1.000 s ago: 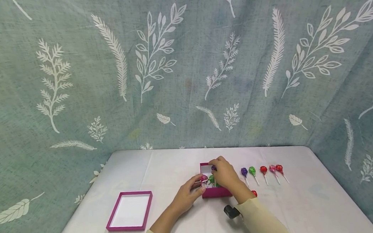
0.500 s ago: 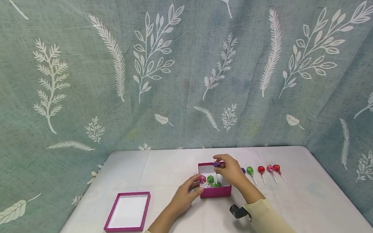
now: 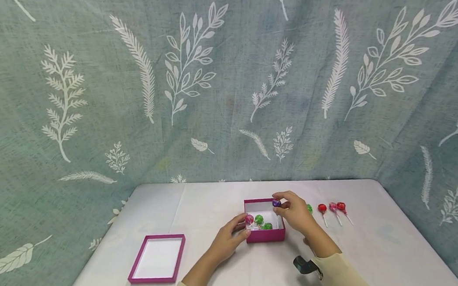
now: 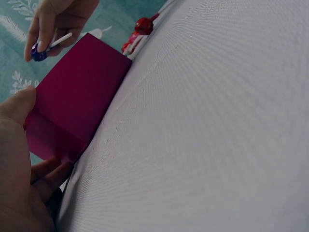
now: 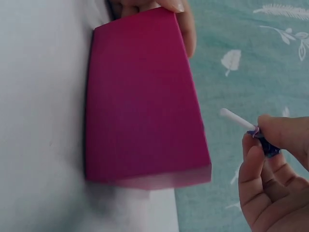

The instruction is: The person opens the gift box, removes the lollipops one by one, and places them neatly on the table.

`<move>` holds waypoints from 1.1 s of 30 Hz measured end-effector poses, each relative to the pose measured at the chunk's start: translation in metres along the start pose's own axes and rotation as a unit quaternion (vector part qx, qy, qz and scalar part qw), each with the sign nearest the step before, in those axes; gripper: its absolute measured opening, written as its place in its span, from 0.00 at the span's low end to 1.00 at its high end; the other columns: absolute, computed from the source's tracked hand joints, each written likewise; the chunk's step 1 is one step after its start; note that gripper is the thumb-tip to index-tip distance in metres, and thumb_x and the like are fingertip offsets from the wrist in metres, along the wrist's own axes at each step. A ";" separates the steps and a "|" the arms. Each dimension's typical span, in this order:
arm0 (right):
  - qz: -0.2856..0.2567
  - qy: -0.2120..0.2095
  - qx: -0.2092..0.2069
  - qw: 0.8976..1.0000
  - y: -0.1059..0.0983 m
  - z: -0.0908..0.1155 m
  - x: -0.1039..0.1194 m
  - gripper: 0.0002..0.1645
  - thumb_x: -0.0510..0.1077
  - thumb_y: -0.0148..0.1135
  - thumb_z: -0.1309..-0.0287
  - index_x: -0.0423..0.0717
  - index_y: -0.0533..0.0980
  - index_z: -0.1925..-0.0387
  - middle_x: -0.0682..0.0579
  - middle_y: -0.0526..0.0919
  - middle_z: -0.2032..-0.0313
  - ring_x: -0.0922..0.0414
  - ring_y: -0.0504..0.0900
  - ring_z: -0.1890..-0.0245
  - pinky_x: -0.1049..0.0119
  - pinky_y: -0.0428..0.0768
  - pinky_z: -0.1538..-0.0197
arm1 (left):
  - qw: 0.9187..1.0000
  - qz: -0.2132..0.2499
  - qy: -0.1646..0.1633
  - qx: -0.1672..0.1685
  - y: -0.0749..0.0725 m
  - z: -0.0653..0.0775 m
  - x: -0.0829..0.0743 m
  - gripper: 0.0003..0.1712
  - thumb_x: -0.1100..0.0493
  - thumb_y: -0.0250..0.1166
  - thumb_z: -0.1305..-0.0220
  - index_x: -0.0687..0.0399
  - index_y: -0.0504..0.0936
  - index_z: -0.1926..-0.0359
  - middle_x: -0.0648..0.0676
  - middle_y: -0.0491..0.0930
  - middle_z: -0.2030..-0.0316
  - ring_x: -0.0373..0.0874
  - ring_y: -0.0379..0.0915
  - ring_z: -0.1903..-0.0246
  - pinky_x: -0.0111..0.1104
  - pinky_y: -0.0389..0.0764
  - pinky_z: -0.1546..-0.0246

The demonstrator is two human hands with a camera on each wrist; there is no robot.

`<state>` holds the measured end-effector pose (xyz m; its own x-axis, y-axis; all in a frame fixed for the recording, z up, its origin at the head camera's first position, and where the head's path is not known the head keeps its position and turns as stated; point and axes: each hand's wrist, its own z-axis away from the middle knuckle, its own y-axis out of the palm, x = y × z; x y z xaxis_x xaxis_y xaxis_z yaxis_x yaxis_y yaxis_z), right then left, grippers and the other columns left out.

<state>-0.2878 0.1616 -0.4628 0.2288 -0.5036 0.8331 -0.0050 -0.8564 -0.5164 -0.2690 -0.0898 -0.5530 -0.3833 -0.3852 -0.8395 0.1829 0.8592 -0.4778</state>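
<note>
1. Nearest us: shallow magenta cardboard lid [image 3: 158, 257].
2. Left hand [image 3: 227, 241] half-curled, gripping left end of open magenta cardboard box [image 3: 265, 236]; we can't quite see every fingertip.
3. Inside, we see round green-wrapped lollipops [image 3: 259, 219].
4. Right hand [image 3: 293, 211]: thumb and fingers nearly together, pinching purple-wrapped lollipop [image 3: 276, 202] near box's far right corner.

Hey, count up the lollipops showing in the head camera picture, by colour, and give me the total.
Purple lollipop: 1, pinched in the right hand
Green lollipops: 3, one partly covered
Red lollipops: 2
Pink lollipops: 2
Total: 8 visible; the right arm may hide others.
</note>
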 end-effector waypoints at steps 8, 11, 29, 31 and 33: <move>0.012 0.013 -0.001 1.000 -0.016 0.013 -0.009 0.25 0.36 0.68 0.44 0.46 0.78 0.43 0.51 0.80 0.51 0.54 0.80 0.60 0.63 0.79 0.65 | 1.000 -0.006 0.006 0.000 0.000 -0.002 0.000 0.34 0.43 0.60 0.32 0.49 0.66 0.30 0.49 0.72 0.37 0.46 0.72 0.41 0.51 0.65 0.37; 0.022 0.017 -0.004 1.000 -0.021 0.017 -0.014 0.24 0.37 0.69 0.44 0.47 0.78 0.44 0.50 0.81 0.56 0.54 0.79 0.63 0.62 0.78 0.66 | 1.000 -0.007 0.003 0.000 0.000 -0.002 0.000 0.34 0.43 0.60 0.32 0.48 0.66 0.30 0.49 0.72 0.37 0.46 0.72 0.41 0.51 0.65 0.37; 0.053 0.002 -0.015 0.998 -0.049 0.036 -0.044 0.18 0.38 0.69 0.43 0.46 0.81 0.49 0.49 0.80 0.50 0.51 0.79 0.58 0.59 0.83 0.58 | 1.000 -0.006 -0.006 0.005 -0.001 0.000 -0.001 0.35 0.41 0.60 0.33 0.47 0.66 0.29 0.49 0.71 0.36 0.46 0.71 0.41 0.51 0.65 0.37; 0.050 0.002 -0.015 0.999 -0.052 0.038 -0.046 0.18 0.38 0.69 0.43 0.44 0.81 0.49 0.48 0.79 0.50 0.50 0.79 0.58 0.60 0.82 0.60 | 1.000 -0.006 -0.006 0.004 -0.001 0.000 -0.001 0.36 0.41 0.60 0.33 0.48 0.66 0.29 0.49 0.71 0.36 0.45 0.71 0.41 0.50 0.65 0.37; 0.044 0.006 -0.015 0.999 -0.054 0.040 -0.049 0.19 0.37 0.69 0.44 0.43 0.81 0.49 0.47 0.79 0.51 0.50 0.80 0.59 0.62 0.81 0.62 | 1.000 -0.007 -0.005 0.003 -0.001 0.000 0.000 0.36 0.41 0.60 0.33 0.48 0.65 0.29 0.49 0.71 0.36 0.45 0.71 0.41 0.51 0.65 0.37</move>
<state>-0.2594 0.2366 -0.4839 0.2140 -0.5785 0.7872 -0.0530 -0.8115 -0.5819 -0.2695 -0.0903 -0.5521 -0.3775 -0.4010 -0.8347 0.1836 0.8511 -0.4919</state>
